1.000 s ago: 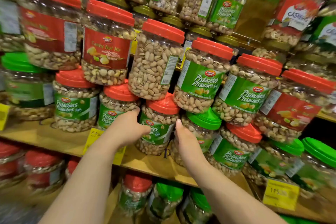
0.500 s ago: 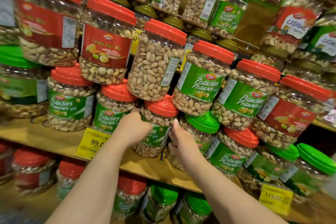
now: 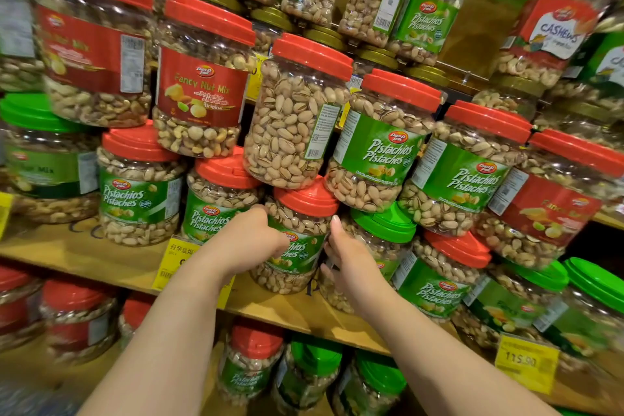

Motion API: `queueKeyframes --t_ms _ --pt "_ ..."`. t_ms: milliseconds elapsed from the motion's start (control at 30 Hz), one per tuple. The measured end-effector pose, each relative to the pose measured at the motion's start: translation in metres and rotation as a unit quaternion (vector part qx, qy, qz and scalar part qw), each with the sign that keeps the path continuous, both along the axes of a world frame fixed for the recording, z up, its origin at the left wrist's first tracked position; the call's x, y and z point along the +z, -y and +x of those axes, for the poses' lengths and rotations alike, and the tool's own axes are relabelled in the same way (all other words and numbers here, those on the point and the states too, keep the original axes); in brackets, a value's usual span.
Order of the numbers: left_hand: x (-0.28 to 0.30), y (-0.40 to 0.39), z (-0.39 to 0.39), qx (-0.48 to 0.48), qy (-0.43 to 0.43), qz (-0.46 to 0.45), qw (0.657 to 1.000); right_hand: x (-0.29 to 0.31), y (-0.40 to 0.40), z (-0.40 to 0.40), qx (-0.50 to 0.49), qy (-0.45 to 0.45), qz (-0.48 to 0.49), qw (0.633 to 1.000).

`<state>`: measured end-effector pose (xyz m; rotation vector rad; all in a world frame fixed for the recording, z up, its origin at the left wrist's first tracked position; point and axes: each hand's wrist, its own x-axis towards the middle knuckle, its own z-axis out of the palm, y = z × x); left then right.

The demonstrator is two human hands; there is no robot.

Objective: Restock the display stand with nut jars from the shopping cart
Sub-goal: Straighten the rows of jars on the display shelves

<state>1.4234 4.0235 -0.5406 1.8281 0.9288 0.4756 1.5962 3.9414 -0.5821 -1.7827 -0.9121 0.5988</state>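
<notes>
A clear pistachio jar (image 3: 297, 240) with a red lid and green label stands on the wooden display shelf (image 3: 101, 267), under a stack of other jars. My left hand (image 3: 246, 240) grips its left side, fingers curled round the front label. My right hand (image 3: 347, 257) holds its right side, thumb up along the jar wall, its fingers hidden behind it. A large unlabelled-side pistachio jar (image 3: 293, 118) leans on its lid from above. The shopping cart is out of view.
Red-lidded pistachio jars (image 3: 141, 189) (image 3: 381, 145) and Fancy Nut Mix jars (image 3: 202, 84) crowd the shelf in two tiers. Green-lidded jars (image 3: 381, 230) press in on the right. Yellow price tags (image 3: 526, 363) hang on the shelf edges. More jars (image 3: 250, 361) sit on the lower shelf.
Both hands stay on the same jar while the view has shifted slightly closer and to the left. The jar sits a little further in under the stack.
</notes>
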Motion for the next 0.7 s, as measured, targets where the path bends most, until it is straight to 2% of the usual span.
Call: queueKeyframes --t_ms 100,233,333,433,500,600,700 --pt "0.002 0.000 -0.002 -0.007 0.009 -0.010 1.000 0.003 -0.001 0.002 0.003 -0.072 0.001 0.997" --pt "0.012 -0.004 -0.012 -0.017 -0.057 0.075 0.995 0.024 0.012 -0.009 -0.013 0.042 -0.048 0.998" --pt "0.028 -0.012 -0.024 0.073 -0.086 0.183 0.977 0.051 0.027 -0.025 -0.030 0.186 -0.025 0.982" --pt "0.044 -0.009 -0.032 0.214 -0.008 0.248 0.945 0.080 0.031 -0.039 -0.019 0.247 0.097 0.964" --pt "0.049 -0.002 -0.031 0.250 0.097 0.253 0.930 0.099 0.020 -0.043 0.009 0.204 0.135 0.970" --pt "0.049 0.008 -0.021 0.176 0.197 0.248 0.932 0.114 -0.004 -0.040 0.030 0.152 0.139 0.978" --pt "0.046 0.011 -0.010 0.107 0.212 0.235 0.943 0.114 -0.026 -0.029 0.037 0.218 0.126 0.967"
